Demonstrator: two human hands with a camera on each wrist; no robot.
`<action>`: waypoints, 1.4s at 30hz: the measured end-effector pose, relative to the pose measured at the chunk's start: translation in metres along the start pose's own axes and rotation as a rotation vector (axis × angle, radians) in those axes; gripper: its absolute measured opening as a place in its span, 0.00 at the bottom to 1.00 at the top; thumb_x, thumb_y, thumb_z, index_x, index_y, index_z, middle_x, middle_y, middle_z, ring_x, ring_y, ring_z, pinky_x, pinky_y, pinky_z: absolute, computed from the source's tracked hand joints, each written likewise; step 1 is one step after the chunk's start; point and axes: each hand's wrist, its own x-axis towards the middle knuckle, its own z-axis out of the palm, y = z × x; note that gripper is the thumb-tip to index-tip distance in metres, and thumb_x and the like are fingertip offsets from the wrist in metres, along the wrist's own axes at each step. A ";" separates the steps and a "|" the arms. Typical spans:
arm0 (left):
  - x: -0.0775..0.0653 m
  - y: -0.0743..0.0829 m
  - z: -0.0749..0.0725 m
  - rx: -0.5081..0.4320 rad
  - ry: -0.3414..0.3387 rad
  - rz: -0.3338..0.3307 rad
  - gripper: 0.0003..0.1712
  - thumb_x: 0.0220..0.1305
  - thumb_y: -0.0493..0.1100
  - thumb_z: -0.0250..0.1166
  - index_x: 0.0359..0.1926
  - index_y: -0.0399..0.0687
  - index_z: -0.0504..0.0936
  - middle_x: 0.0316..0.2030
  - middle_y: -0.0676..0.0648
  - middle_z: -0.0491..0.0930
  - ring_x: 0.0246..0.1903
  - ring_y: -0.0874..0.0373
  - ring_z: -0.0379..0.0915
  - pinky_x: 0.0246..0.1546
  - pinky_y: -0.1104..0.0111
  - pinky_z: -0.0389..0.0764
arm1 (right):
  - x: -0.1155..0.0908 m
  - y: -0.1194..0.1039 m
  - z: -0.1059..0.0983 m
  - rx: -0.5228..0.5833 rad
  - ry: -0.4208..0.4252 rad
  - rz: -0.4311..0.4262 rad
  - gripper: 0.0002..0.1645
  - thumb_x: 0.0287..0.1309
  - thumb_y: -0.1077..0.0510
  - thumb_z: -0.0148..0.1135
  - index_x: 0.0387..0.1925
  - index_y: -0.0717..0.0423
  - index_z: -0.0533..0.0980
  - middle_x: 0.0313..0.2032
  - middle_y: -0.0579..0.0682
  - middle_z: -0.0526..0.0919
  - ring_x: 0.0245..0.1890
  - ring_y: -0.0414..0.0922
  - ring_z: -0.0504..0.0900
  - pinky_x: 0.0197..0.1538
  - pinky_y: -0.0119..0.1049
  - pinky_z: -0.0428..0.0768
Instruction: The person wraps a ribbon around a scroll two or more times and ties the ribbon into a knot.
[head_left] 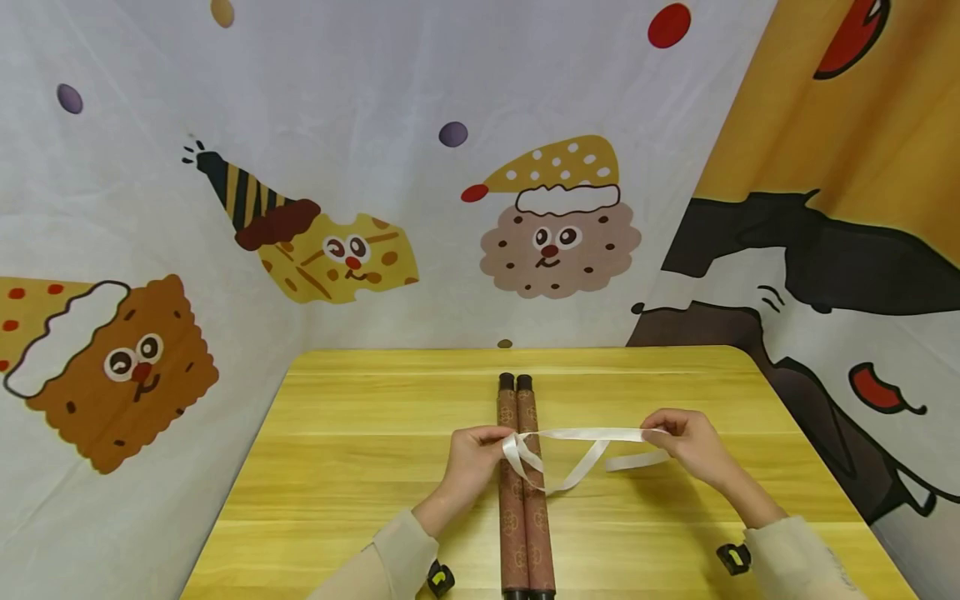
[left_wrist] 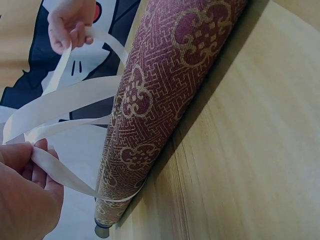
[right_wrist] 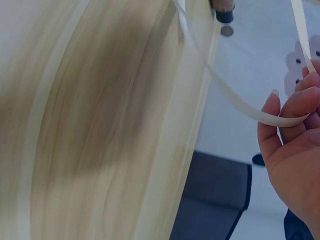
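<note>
A hanging scroll rolled up in two parallel rolls [head_left: 513,525] lies lengthwise on the table, covered in dark red patterned cloth with black end caps. My left hand [head_left: 471,460] pinches a white ribbon [head_left: 577,434] just above the rolls, beside the left one. Out to the right, my right hand [head_left: 693,446] holds another part of the ribbon between thumb and fingers, stretching a length across. Loose loops hang over the rolls. In the left wrist view, the ribbon [left_wrist: 65,102] passes around the patterned roll [left_wrist: 145,110]. The right wrist view shows the ribbon [right_wrist: 235,102] sagging from my fingers.
The rolls lie on a yellow wood-grain table [head_left: 337,467]. Two small black objects [head_left: 441,577] sit near my cuffs, one on each side. Behind the table's far edge hangs a white cloth [head_left: 360,100] printed with cartoon figures.
</note>
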 end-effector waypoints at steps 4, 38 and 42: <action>0.001 0.001 -0.001 -0.011 0.002 -0.007 0.08 0.56 0.29 0.65 0.38 0.30 0.84 0.37 0.39 0.84 0.35 0.56 0.80 0.36 0.70 0.81 | -0.003 0.008 -0.010 -0.045 0.024 0.019 0.04 0.58 0.58 0.64 0.35 0.54 0.81 0.26 0.50 0.81 0.17 0.41 0.68 0.20 0.35 0.69; 0.000 0.002 0.004 0.016 -0.016 0.029 0.07 0.54 0.31 0.68 0.36 0.31 0.85 0.34 0.39 0.84 0.34 0.57 0.79 0.35 0.66 0.81 | 0.018 -0.097 0.127 0.100 -0.171 -0.050 0.08 0.58 0.59 0.64 0.40 0.54 0.82 0.39 0.47 0.84 0.41 0.49 0.80 0.41 0.39 0.79; 0.000 0.000 0.004 0.020 -0.027 0.044 0.07 0.55 0.32 0.68 0.35 0.32 0.85 0.34 0.40 0.84 0.34 0.57 0.79 0.34 0.65 0.81 | 0.022 -0.100 0.134 0.118 -0.136 -0.028 0.07 0.58 0.57 0.64 0.39 0.52 0.83 0.38 0.45 0.84 0.41 0.48 0.81 0.41 0.36 0.79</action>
